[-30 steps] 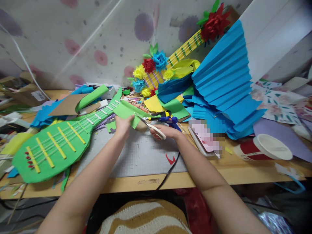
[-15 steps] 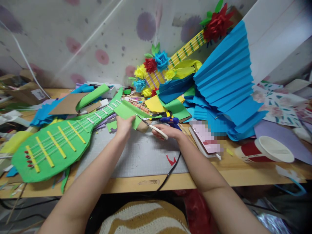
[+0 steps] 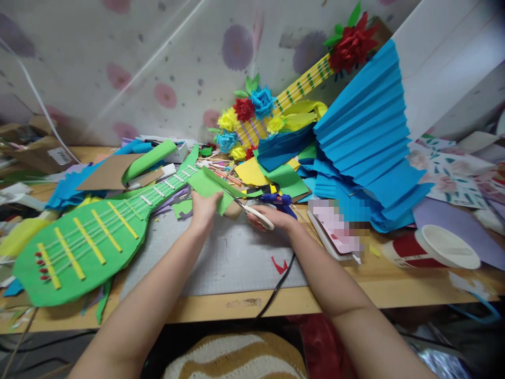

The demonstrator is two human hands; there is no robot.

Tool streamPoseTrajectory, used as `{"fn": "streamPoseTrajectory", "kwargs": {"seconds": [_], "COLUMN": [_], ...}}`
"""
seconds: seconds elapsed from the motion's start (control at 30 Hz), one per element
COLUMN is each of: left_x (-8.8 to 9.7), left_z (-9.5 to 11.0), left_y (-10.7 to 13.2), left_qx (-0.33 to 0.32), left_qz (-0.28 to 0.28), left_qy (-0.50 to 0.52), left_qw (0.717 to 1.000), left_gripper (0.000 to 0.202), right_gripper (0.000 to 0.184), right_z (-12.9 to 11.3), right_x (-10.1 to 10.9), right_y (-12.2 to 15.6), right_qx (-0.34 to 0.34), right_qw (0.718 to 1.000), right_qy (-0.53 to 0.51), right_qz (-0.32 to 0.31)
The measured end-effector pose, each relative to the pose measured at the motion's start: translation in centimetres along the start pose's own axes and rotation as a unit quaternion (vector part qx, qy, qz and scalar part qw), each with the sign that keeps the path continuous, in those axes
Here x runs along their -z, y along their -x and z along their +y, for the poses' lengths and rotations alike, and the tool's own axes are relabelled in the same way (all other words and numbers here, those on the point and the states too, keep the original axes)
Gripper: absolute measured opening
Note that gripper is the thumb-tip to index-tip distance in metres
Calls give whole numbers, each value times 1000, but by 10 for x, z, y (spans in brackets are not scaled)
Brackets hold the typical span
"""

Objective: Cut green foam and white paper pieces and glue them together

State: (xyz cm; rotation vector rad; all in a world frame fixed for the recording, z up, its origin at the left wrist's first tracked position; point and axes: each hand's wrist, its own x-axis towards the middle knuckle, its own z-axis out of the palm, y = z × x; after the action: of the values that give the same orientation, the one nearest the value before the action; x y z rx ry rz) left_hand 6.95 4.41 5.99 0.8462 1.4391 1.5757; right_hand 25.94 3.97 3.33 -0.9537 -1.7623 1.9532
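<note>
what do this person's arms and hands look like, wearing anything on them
Both forearms are bare as far as the frame shows, with no sleeves in view. The left hand and right hand are ungloved; no watch, bracelet or ring shows. Below the arms is a knitted garment in cream and mustard-brown stripes.

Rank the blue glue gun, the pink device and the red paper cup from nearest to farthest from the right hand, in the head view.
1. Blue glue gun, just behind the right hand.
2. Pink device, to its right.
3. Red paper cup, lying on its side farther right.
</note>
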Motion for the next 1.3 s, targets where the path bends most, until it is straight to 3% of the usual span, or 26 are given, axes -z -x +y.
{"fn": "streamPoseTrajectory", "kwargs": {"seconds": [0.17, 0.37, 0.57, 0.93, 1.3], "left_x": [-4, -6, -5, -7, -9], "left_z": [-2, -1, -5, -4, 3], "left_y": [8, 13, 8, 7, 10], "left_qx": [21, 34, 10, 3, 23], "left_qz": [-20, -14, -19, -7, -42], "left_qy": [31, 41, 32, 26, 86], "left_qw": [999, 998, 999, 1000, 995], "left_gripper": [48, 48, 49, 50, 42], "right_gripper": [39, 45, 52, 42, 37], "right_z": [5, -6, -12, -5, -12], "right_x": [1, -4, -6, -5, -4], "right_y": [-4, 3, 6, 3, 5], "right_qx": [2, 15, -2, -3, -16], "right_qw": [1000, 1000, 999, 999, 998], "right_qy": [-12, 17, 32, 34, 42], "right_qz": [-14, -16, -16, 31, 48]}}
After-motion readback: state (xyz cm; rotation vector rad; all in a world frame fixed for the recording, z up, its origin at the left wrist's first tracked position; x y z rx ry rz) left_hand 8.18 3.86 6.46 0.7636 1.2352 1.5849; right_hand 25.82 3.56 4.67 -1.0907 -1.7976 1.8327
